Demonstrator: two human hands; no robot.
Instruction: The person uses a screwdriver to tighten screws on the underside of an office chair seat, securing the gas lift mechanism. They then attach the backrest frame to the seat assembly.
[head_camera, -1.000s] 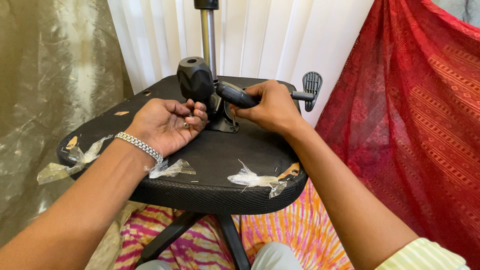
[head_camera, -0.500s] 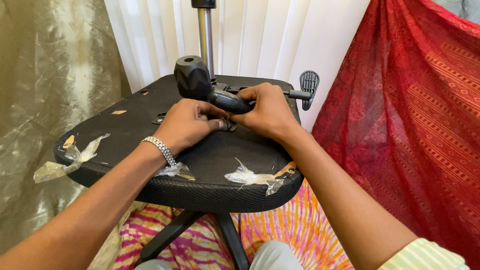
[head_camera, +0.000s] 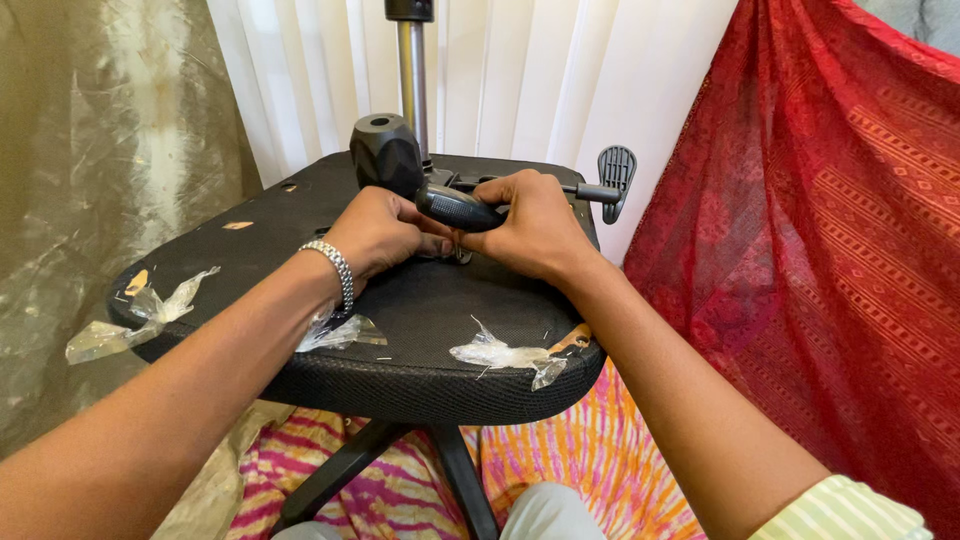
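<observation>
Black mesh of an overturned chair seat (head_camera: 300, 230) is seen beneath both hands. Scraps of clear plastic wrap (head_camera: 500, 355) lie nearer the wearer, and a metal post (head_camera: 412, 80) rises beyond a black knob (head_camera: 385, 155). A black tool handle (head_camera: 455, 208) is gripped by the right hand (head_camera: 535, 225); the left hand (head_camera: 380, 232) is closed just beside its left end. Its long axis runs left to right.

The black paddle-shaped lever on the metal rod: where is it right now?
In the head view, the black paddle-shaped lever sticks out past the far right edge of the upturned black chair seat, just beyond the right hand, against the white curtain.
</observation>
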